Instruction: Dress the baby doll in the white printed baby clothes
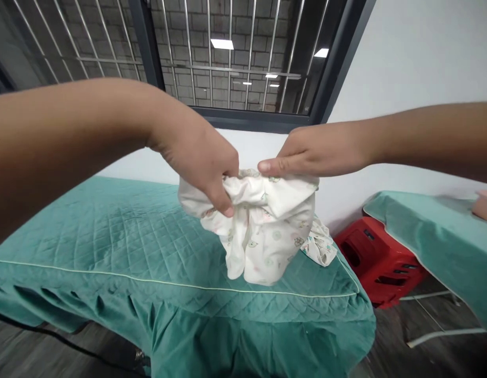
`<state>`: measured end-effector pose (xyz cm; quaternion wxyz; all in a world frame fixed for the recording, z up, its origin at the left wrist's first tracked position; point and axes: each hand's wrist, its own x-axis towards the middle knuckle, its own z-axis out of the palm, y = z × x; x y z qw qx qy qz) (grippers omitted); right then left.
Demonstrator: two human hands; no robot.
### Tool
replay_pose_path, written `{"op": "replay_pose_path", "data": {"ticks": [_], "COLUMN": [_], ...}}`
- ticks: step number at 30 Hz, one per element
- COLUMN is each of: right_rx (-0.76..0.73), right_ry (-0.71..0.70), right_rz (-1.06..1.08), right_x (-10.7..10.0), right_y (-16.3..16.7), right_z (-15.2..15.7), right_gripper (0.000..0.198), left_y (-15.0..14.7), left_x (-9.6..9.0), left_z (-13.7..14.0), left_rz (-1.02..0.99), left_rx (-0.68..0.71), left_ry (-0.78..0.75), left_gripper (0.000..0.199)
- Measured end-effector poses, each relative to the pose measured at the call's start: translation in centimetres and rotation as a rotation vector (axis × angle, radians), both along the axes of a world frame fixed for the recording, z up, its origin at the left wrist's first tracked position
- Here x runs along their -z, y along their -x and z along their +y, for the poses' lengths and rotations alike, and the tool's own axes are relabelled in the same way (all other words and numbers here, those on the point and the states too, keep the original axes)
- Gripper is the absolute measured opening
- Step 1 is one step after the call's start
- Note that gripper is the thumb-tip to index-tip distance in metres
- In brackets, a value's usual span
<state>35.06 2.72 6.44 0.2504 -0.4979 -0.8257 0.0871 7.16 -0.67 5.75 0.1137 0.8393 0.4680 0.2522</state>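
A white printed garment (272, 236) with small pale motifs and a gathered upper edge hangs bunched over the green quilted bed cover (109, 231). My left hand (207, 163) grips its upper left part, thumb in front and the other fingers tucked behind or inside the cloth. At the upper right edge, my right hand (308, 152) holds the same garment, its thumb lying along the top and its fingers mostly hidden. Behind it on the right lies a second printed cloth (321, 242), crumpled on the bed.
Red plastic stools (379, 262) stand right of the bed. Beside them is a table with a green cover (436, 226), a pink object (485, 205) at its edge. A barred window (235, 63) and white wall close off the back. A black cable (62, 344) runs low at left.
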Motion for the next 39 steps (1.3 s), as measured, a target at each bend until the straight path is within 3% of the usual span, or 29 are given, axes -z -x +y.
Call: {"op": "replay_pose_path", "data": {"ticks": [3, 5, 8, 12, 15, 18, 21, 24, 26, 29, 32, 36, 39], "right_rx": [0.039, 0.057, 0.060, 0.058, 0.016, -0.055, -0.038, 0.147, 0.238, 0.084, -0.103, -0.228, -0.298], "right_ry": [-0.085, -0.139, -0.159, -0.039, 0.050, 0.182, 0.368, 0.493, 0.528, 0.529, 0.459, 0.348, 0.332], "right_rz": [0.018, 0.046, 0.077, 0.042, 0.045, 0.048, 0.108, 0.252, 0.263, 0.094, 0.060, 0.289, 0.341], "right_x": [-0.9, -1.0, -1.0, -1.1, -1.1, -0.8, -0.7, -0.7, -0.4, 1.2, 3.5, 6.6, 8.3], "right_y": [-1.0, -1.5, -1.7, -0.7, 1.0, 2.7, 3.4, 2.6, 1.5, 0.4, 1.4, 5.6, 8.1], "right_z": [1.1, 1.5, 1.6, 0.0, -2.1, -4.1, -5.3, -5.5, -5.1, -3.9, -2.5, -0.6, 0.8], "right_gripper": [0.089, 0.090, 0.088, 0.072, 0.052, 0.037, 0.046, 0.070, 0.073, 0.055, 0.030, 0.038, 0.038], "left_y": [-0.5, -0.6, -0.6, -1.0, -1.3, -1.2, 0.0, 2.2, 3.8, 5.5, 5.6, 4.7, 5.4], "left_x": [-2.8, -3.3, -2.8, -1.7, -0.9, 0.3, 1.8, 3.0, 3.5, 4.3, 5.2, 6.3, 7.3], "left_z": [-2.1, -2.4, -2.1, -1.5, -0.9, -0.1, 0.6, 1.1, 1.4, 1.8, 2.6, 4.0, 5.3], "left_rz": [0.518, 0.587, 0.438, 0.302, 0.266, 0.108, -0.023, -0.037, -0.008, 0.030, -0.034, -0.168, -0.275], "left_rx": [0.060, 0.093, 0.079, 0.062, 0.103, 0.087, 0.045, 0.029, 0.029, 0.025, -0.052, -0.221, -0.264], "left_ry": [0.239, 0.211, 0.104, -0.002, 0.053, 0.100, 0.103, 0.102, 0.111, 0.108, -0.026, -0.270, -0.338], "left_gripper": [0.030, 0.030, 0.027, 0.021, 0.017, 0.017, 0.020, 0.027, 0.032, 0.034, 0.032, 0.033, 0.034]}}
